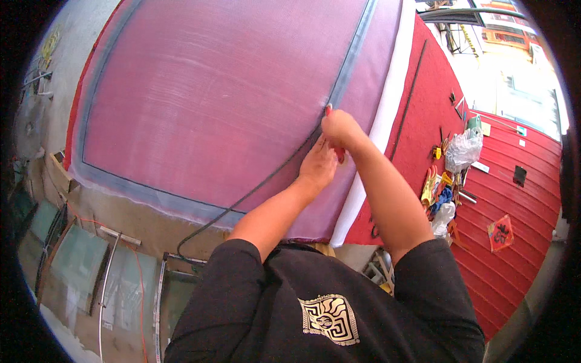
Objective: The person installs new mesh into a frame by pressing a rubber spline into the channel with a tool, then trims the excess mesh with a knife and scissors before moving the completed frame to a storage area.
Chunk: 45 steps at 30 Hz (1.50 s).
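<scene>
A sheet of pale mesh (200, 103) lies over a large grey frame (348, 60) on a red-covered surface. My right hand (344, 130) is closed around a red spline roller (328, 110), its tip on the frame's right bar; the handle's other end shows below the fist, and the tip is too small to make out. Just beneath, my left hand (318, 166) is closed at the black spline cord (260, 187), its fingertips partly hidden by the right hand. The loose cord runs down-left across the mesh and hangs over the near edge.
A white roll of mesh (387, 118) lies along the right side. Beyond it, a thin dark strip (408, 100) rests on the red cloth. Tools and plastic bags (463, 151) are piled at the right. Glass panes (82, 260) and a metal frame (160, 296) stand at the lower left.
</scene>
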{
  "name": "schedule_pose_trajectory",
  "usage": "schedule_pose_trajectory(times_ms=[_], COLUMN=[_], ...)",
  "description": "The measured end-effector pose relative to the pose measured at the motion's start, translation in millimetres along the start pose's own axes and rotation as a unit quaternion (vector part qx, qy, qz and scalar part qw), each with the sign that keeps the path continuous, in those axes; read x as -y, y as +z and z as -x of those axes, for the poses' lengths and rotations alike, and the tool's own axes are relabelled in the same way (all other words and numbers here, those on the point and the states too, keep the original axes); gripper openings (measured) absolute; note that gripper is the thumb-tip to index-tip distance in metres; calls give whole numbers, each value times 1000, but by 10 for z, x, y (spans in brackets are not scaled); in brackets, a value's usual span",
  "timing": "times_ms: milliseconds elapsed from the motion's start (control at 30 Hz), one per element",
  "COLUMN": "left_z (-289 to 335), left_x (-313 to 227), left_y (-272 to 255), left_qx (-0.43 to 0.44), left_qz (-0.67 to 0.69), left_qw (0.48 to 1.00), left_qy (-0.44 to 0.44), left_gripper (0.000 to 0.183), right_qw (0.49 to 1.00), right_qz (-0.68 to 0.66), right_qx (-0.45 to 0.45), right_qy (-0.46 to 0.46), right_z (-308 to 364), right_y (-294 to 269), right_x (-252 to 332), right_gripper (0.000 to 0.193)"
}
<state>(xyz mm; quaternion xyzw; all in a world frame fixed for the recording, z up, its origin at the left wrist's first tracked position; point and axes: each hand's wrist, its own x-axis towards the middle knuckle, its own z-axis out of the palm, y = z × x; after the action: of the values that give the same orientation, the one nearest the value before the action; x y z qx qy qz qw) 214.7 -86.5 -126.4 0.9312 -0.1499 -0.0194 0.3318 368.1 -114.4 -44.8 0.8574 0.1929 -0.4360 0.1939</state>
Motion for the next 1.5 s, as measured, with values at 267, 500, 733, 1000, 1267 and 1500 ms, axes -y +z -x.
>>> schedule_pose_trajectory(times_ms=[267, 500, 733, 1000, 1267, 1500], left_z=[98, 85, 79, 52, 60, 198], left_x=[-74, -125, -114, 5, -99, -150], left_y=[-143, -35, 282, 225, 93, 42], left_qx=[-22, -61, -167, -166, -177, -84], left_qz=[310, 354, 480, 131, 283, 324], left_qw=[941, 925, 853, 977, 941, 930], left_qy=[-131, -121, -121, -18, -57, -150], left_gripper=[37, 47, 33, 35, 35, 44], right_qw=[995, 978, 992, 982, 1000, 1000], right_qz=[-19, -130, -108, 155, -21, -11], right_qx=[-98, -152, -63, 52, -19, -5], right_qy=[5, 52, 27, -94, -13, 7], right_z=[17, 87, 69, -125, -15, -62], right_y=[484, 520, 240, -42, 321, 437], right_x=[9, -27, -3, -85, -191, -18], right_gripper=[22, 26, 32, 41, 41, 40])
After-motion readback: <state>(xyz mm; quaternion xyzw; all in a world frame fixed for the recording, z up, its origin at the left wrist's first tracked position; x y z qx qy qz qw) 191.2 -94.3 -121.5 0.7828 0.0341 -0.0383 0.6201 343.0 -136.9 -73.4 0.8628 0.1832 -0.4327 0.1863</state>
